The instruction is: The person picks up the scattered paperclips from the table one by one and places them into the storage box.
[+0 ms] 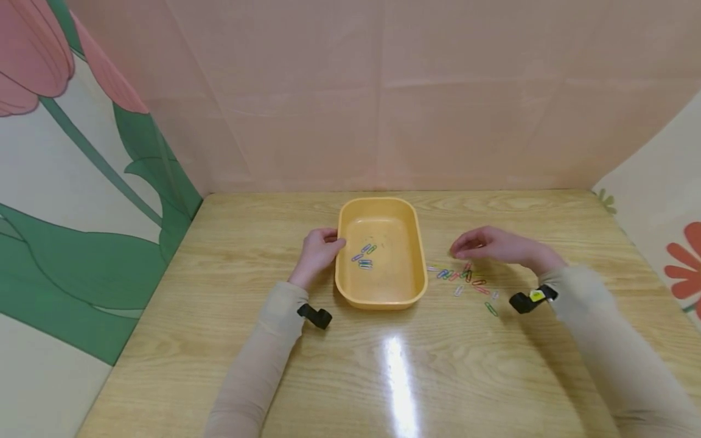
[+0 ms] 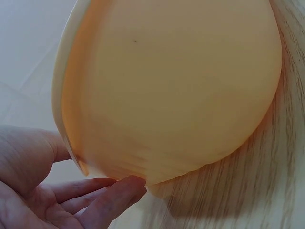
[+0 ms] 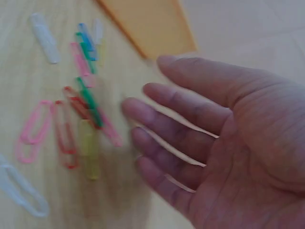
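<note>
A yellow-orange plastic tray (image 1: 382,302) stands upright on the table with several coloured paper clips (image 1: 366,264) lying in its left half. My left hand (image 1: 319,252) holds the tray's left side, the thumb at the rim and the fingers against the outer wall; the left wrist view shows that wall (image 2: 181,95) up close. To the right of the tray, more paper clips lie scattered, among them a green one (image 1: 491,309) and, in the right wrist view, a yellow one (image 3: 88,152). Over their far edge is my right hand (image 3: 205,129), fingers loosely extended and holding nothing visible.
The wood-grain table (image 1: 350,365) runs back to a pink cloth wall (image 1: 383,109). Flower-printed panels (image 1: 82,255) flank it on both sides. A dark camera (image 1: 317,316) is strapped at the left wrist, another (image 1: 524,302) at the right.
</note>
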### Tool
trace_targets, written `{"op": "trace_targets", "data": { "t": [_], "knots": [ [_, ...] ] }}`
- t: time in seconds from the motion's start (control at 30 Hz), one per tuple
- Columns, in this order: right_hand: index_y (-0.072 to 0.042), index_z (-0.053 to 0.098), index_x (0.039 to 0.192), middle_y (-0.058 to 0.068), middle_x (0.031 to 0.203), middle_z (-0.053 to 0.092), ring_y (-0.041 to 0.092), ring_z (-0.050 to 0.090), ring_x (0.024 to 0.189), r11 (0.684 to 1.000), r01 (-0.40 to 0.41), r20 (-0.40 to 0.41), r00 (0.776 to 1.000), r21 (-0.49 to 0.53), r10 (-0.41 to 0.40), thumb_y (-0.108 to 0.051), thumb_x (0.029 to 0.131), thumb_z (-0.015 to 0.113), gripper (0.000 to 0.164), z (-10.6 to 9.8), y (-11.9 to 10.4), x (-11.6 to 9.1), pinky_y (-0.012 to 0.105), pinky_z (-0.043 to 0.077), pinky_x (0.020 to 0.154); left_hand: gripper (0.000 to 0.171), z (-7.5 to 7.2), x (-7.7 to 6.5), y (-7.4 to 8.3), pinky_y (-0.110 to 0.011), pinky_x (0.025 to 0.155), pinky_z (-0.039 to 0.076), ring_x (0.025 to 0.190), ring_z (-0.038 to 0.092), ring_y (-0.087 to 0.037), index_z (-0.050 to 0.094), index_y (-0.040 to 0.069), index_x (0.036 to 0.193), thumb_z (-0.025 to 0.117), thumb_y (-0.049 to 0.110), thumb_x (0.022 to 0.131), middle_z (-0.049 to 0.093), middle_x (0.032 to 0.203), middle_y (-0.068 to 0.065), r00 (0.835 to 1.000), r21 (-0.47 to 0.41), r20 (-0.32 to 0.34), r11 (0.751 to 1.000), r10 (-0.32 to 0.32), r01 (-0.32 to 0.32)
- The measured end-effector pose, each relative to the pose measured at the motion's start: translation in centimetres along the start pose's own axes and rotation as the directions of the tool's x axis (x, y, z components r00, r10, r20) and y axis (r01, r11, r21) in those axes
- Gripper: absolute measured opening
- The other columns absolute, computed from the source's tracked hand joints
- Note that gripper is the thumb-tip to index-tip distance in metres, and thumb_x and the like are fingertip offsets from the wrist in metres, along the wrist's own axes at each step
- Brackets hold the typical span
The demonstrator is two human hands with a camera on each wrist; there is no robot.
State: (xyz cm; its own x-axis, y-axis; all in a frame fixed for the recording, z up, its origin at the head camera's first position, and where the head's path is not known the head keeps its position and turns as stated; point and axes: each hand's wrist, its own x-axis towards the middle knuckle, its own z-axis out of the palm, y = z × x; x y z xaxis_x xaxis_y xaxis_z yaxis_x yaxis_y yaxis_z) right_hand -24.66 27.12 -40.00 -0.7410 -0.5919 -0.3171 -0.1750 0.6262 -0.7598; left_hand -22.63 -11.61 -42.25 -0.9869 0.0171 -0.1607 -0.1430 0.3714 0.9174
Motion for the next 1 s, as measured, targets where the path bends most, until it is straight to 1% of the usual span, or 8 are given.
{"op": "trace_targets", "data": {
  "t": [0.13, 0.37, 0.57, 0.63, 0.73, 0.87, 0.97, 1.0],
  "knots": [
    [-0.006, 0.064, 0.118, 0.009, 0.117, 0.064, 0.025, 0.056, 0.109, 1.0, 0.02, -0.026, 0.999, 0.01, -0.02, -0.026, 0.091, 0.066, 0.033, 1.0, 0.8, 0.3, 0.026, 0.045, 0.089, 0.034, 0.1, -0.1, 0.1, -0.032, 0.081, 0.054, 0.094, 0.063, -0.023, 0.06, -0.005, 0.121, 0.061, 0.011, 0.092, 0.065, 0.105, -0.014, 1.0, -0.008, 0.007, 1.0, -0.003, 0.003],
    [-0.002, 0.063, 0.116, 0.012, 0.116, 0.063, 0.027, 0.056, 0.109, 0.995, 0.096, -0.129, 0.987, 0.025, -0.092, -0.022, 0.089, 0.07, 0.035, 2.7, 1.4, 0.9, 0.024, 0.047, 0.088, 0.034, 0.1, 0.0, 0.2, -0.032, 0.082, 0.053, 0.096, 0.063, -0.023, 0.06, -0.006, 0.121, 0.06, 0.011, 0.092, 0.065, 0.106, -0.015, 1.0, -0.009, 0.004, 1.0, 0.012, -0.012],
    [0.001, 0.064, 0.112, 0.014, 0.108, 0.063, 0.026, 0.056, 0.097, 0.984, 0.17, -0.196, 0.968, 0.057, -0.156, -0.015, 0.087, 0.071, 0.03, 3.9, 1.7, 1.4, 0.023, 0.048, 0.081, 0.033, 0.0, 0.0, 0.0, -0.032, 0.083, 0.053, 0.097, 0.063, -0.024, 0.061, -0.005, 0.12, 0.061, 0.01, 0.091, 0.065, 0.107, -0.015, 1.0, -0.011, -0.003, 1.0, 0.024, -0.024],
    [0.0, 0.065, 0.11, 0.014, 0.105, 0.064, 0.026, 0.056, 0.095, 0.976, 0.214, -0.216, 0.956, 0.044, -0.199, -0.013, 0.086, 0.071, 0.027, 4.3, 1.9, 1.5, 0.024, 0.048, 0.081, 0.033, 0.0, 0.0, -0.1, -0.032, 0.083, 0.053, 0.097, 0.063, -0.024, 0.061, -0.005, 0.12, 0.061, 0.01, 0.091, 0.065, 0.107, -0.016, 1.0, -0.008, -0.003, 1.0, 0.023, -0.023],
    [-0.001, 0.067, 0.107, 0.012, 0.101, 0.065, 0.027, 0.056, 0.095, 0.957, 0.289, -0.249, 0.927, -0.001, -0.28, -0.007, 0.085, 0.072, 0.024, 4.8, 2.3, 1.7, 0.028, 0.046, 0.082, 0.033, 0.0, 0.0, -0.1, -0.032, 0.082, 0.054, 0.096, 0.063, -0.023, 0.061, -0.005, 0.121, 0.061, 0.01, 0.091, 0.065, 0.107, -0.015, 1.0, -0.006, -0.003, 1.0, 0.018, -0.018],
    [-0.001, 0.067, 0.102, 0.012, 0.097, 0.067, 0.029, 0.057, 0.092, 0.919, 0.38, -0.291, 0.872, -0.104, -0.393, 0.001, 0.08, 0.074, 0.023, 5.2, 2.8, 1.9, 0.032, 0.045, 0.081, 0.033, 0.0, 0.0, -0.2, -0.031, 0.08, 0.054, 0.094, 0.063, -0.023, 0.061, -0.004, 0.121, 0.06, 0.011, 0.092, 0.065, 0.106, -0.015, 1.0, -0.003, 0.0, 1.0, 0.014, -0.014],
    [-0.004, 0.068, 0.099, 0.01, 0.096, 0.066, 0.028, 0.055, 0.091, 0.911, 0.375, -0.324, 0.852, -0.172, -0.411, -0.002, 0.079, 0.076, 0.022, 5.5, 2.6, 1.8, 0.034, 0.04, 0.08, 0.033, 0.0, -0.1, -0.2, -0.031, 0.079, 0.054, 0.094, 0.063, -0.023, 0.061, -0.004, 0.121, 0.06, 0.011, 0.092, 0.065, 0.105, -0.015, 1.0, -0.004, 0.004, 1.0, 0.013, -0.013],
    [-0.005, 0.068, 0.098, 0.009, 0.096, 0.066, 0.029, 0.053, 0.091, 0.915, 0.357, -0.335, 0.853, -0.186, -0.401, -0.005, 0.079, 0.077, 0.021, 5.6, 2.6, 1.7, 0.035, 0.037, 0.08, 0.034, 0.0, -0.1, -0.1, -0.031, 0.079, 0.054, 0.094, 0.063, -0.023, 0.061, -0.005, 0.121, 0.06, 0.011, 0.092, 0.065, 0.105, -0.015, 1.0, -0.005, 0.004, 1.0, 0.013, -0.013]
  ]
}}
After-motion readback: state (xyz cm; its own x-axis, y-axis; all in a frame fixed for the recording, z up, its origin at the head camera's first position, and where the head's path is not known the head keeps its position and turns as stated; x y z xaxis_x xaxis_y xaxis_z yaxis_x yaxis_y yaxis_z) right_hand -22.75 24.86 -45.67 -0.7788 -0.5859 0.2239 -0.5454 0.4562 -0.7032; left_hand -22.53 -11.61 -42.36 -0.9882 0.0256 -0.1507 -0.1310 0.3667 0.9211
